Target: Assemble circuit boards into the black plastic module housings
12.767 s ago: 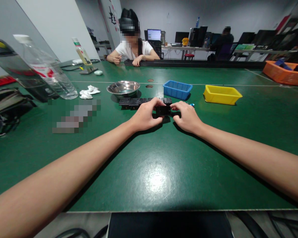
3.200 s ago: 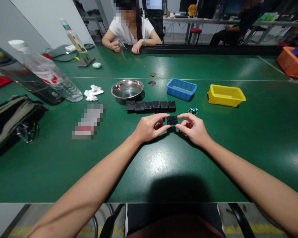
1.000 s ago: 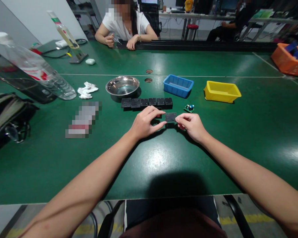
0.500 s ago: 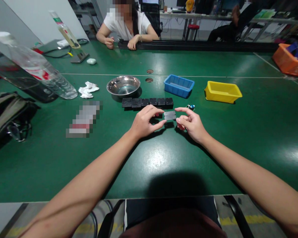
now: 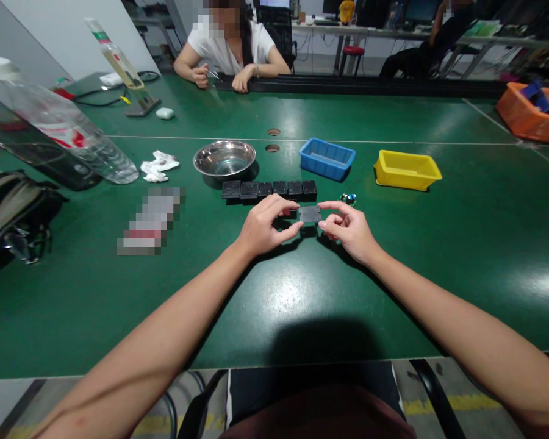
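A small flat grey plate is held just above the green table between my two hands. My left hand grips its left edge between thumb and fingers. On the opposite edge are the thumb and index fingertip of my right hand. Behind my left hand runs a row of several black square blocks, partly covered by the fingers. A small shiny blue-green cluster lies just beyond my right hand.
Behind the blocks stand a steel bowl, a blue bin and a yellow bin. Bottles, crumpled tissue and a bag are at left. A person sits across the table; an orange basket is far right.
My right fingers have come closer to the plate and now touch its right edge. The plate's face looks darker. The whole view has shifted slightly.
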`<state>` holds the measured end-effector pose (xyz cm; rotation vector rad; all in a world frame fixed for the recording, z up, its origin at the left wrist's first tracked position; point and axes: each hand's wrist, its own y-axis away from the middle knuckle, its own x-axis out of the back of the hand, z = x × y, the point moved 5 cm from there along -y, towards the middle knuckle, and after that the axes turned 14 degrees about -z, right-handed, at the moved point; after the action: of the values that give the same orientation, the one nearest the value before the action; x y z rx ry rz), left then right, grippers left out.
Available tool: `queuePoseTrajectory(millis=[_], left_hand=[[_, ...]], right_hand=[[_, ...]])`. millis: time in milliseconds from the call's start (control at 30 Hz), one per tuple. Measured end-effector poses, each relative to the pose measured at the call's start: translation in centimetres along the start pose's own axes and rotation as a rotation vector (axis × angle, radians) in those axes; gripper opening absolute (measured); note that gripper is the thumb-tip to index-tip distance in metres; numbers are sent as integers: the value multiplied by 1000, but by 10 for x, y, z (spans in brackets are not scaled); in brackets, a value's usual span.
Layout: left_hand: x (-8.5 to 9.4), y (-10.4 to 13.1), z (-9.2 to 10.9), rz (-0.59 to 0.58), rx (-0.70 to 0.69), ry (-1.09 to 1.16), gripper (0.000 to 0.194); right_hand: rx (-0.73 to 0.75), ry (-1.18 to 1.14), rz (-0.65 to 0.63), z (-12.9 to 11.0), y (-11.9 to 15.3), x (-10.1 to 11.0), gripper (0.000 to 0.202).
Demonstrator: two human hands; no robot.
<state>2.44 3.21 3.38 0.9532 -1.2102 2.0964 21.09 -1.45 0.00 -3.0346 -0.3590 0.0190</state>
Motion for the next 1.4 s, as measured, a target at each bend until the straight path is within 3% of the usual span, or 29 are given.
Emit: queuePoseTrajectory(millis=[1400], left_hand=[[-3,0,0,-24,-15,3,23]], right_hand=[[27,3,9,1,-1,0,50]])
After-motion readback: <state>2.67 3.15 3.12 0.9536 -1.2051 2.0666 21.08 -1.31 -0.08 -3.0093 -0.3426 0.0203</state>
